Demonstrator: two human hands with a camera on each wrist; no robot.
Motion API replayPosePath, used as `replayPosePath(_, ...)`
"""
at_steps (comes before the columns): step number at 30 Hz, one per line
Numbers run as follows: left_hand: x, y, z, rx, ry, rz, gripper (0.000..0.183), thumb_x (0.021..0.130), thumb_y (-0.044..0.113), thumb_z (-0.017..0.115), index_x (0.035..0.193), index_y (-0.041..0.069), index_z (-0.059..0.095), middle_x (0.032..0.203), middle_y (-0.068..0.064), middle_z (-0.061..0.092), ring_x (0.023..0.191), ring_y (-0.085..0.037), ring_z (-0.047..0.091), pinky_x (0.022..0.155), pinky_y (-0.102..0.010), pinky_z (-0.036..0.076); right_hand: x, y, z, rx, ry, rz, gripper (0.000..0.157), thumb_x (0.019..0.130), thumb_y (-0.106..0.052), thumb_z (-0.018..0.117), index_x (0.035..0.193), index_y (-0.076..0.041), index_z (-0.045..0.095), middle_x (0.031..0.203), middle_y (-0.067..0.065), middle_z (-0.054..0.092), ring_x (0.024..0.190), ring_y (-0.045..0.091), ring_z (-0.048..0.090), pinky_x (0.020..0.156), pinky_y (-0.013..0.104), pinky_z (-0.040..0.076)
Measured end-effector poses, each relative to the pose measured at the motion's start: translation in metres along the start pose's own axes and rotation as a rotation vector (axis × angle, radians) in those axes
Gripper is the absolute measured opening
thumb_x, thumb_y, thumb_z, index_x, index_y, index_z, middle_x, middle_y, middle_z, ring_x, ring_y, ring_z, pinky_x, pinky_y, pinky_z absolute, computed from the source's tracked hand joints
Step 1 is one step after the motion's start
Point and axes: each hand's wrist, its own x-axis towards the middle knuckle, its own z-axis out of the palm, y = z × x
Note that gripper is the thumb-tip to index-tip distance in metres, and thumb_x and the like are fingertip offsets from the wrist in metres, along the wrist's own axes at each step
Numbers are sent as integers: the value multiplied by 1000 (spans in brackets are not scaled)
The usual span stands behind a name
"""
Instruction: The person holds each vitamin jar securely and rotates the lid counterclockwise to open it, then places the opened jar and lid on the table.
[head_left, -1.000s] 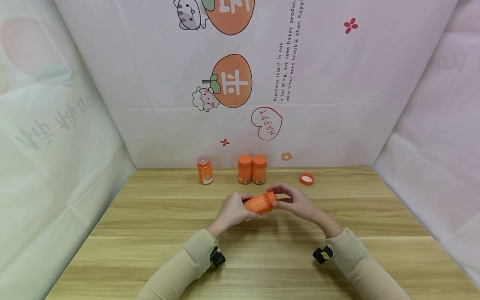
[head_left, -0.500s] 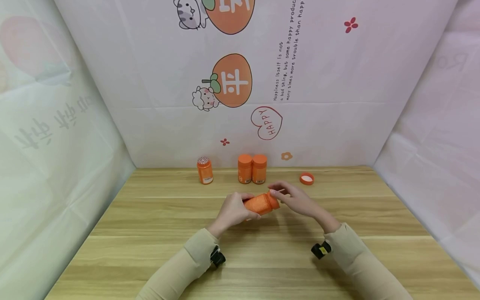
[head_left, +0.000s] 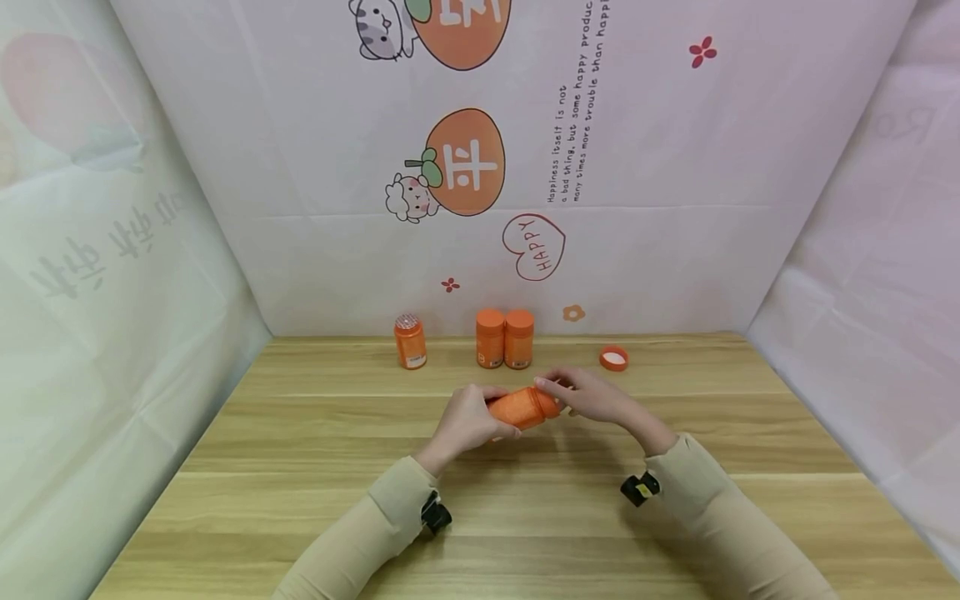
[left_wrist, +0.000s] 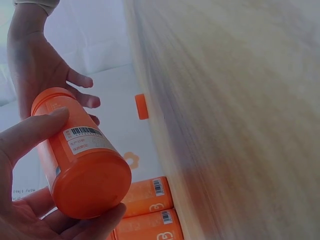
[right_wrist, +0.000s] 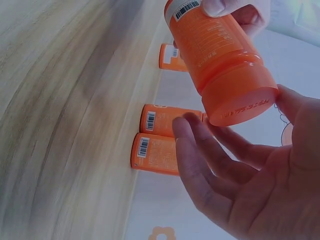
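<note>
Clearly, the person's left hand (head_left: 468,419) has its grip closed round an orange bottle (head_left: 517,408), thumb beside the barcode label, holding it tilted above the wood-grained surface (head_left: 525,517). The bottle's orange cap (head_left: 548,405) is on and faces the right hand (head_left: 592,396), whose bent fingers and thumb lie about the cap's edge; I can't tell whether that grip is loose or pinching. Beyond the hands, near the printed white backdrop (head_left: 652,150), two capped bottles (head_left: 505,340) stand side by side. A lone bottle (head_left: 410,344) with a patterned top stands apart to their left, and to their right a loose lid (head_left: 613,358) lies showing its white inside.
</note>
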Motion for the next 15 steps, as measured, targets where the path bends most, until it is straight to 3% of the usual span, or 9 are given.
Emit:
replayPosePath(6,-1,1,0,9,3,5,54,58,23,89,109,12,72,98,0,71,80,-14,58,72,-31,47,0,1,0,11,-24,28,49,96,-46,48,116,-3,62,91,8,65,76,17,61,67,39,55)
replayPosePath(15,-1,2,0,18,8,1,56,58,24,88,110,12,71,100,-1,71,81,-15,58,72,-31,47,0,0,0,44,-14,59,48,96,-44,49,117,-3,62,93,8,65,76,17,62,69,42,55)
